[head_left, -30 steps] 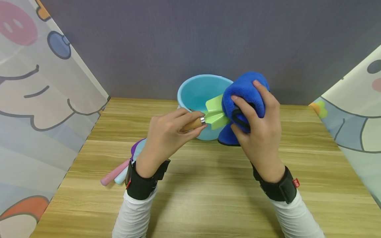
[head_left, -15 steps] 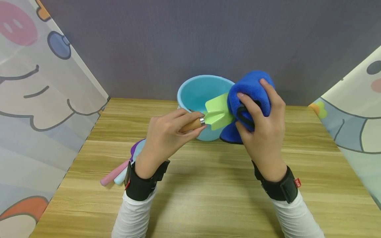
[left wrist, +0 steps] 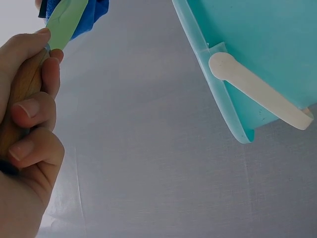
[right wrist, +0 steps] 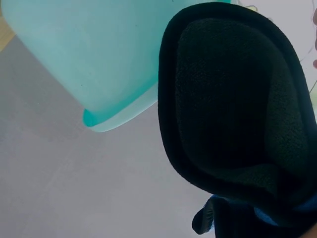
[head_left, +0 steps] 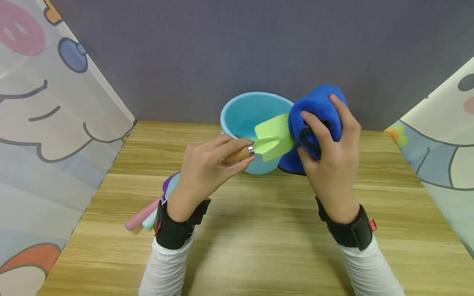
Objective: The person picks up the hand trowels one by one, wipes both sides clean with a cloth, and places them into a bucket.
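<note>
Mid-frame, the left hand [head_left: 209, 166] is clamping fingers [head_left: 237, 144] on a garden trowel [head_left: 263, 147], its blade [head_left: 277, 132] jutting right into blue cloth [head_left: 321, 105] the right hand [head_left: 336, 160] is gripping.

The trowel [head_left: 274, 137] is between the left hand [head_left: 211, 168] and right hand [head_left: 335, 164], its blade against the cloth [head_left: 314, 100]. Beyond them, the bucket [head_left: 246, 111] stands on the worktop [head_left: 259, 246]; handled tools [head_left: 143, 214] lie left of the left hand.

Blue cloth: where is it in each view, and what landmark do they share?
Head view: the blue cloth is right of centre.
Left wrist view: the blue cloth is at top left.
Right wrist view: the blue cloth looks dark, at right.
Landmark in all three: the light blue bucket.
</note>
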`<state>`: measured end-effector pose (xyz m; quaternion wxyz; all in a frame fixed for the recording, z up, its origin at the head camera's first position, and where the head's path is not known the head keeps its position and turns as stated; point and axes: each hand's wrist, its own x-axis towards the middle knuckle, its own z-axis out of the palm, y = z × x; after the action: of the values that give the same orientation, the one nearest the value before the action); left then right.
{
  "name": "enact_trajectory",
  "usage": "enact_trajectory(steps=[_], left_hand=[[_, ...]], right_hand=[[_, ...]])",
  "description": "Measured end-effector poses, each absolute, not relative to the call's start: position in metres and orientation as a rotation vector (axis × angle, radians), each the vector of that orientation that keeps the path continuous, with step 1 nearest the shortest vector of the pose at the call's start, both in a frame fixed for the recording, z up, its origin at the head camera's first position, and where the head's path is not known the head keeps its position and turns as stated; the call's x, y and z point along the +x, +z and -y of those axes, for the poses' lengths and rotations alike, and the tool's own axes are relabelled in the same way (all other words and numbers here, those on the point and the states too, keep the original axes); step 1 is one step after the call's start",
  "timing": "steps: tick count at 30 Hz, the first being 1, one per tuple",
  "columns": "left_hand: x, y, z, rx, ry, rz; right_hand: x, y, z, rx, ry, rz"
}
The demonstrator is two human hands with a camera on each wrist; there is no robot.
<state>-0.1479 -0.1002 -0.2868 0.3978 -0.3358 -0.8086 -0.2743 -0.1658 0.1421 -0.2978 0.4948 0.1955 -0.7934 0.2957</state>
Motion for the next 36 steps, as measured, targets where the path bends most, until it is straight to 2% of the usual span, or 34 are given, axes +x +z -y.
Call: enact_trajectory(steps=[36], left_hand=[[-0.151,-0.288,0.103,-0.861,-0.733,2.059]], right_hand=[[-0.170,-0.294,-0.153,0.405,0.695,1.949]])
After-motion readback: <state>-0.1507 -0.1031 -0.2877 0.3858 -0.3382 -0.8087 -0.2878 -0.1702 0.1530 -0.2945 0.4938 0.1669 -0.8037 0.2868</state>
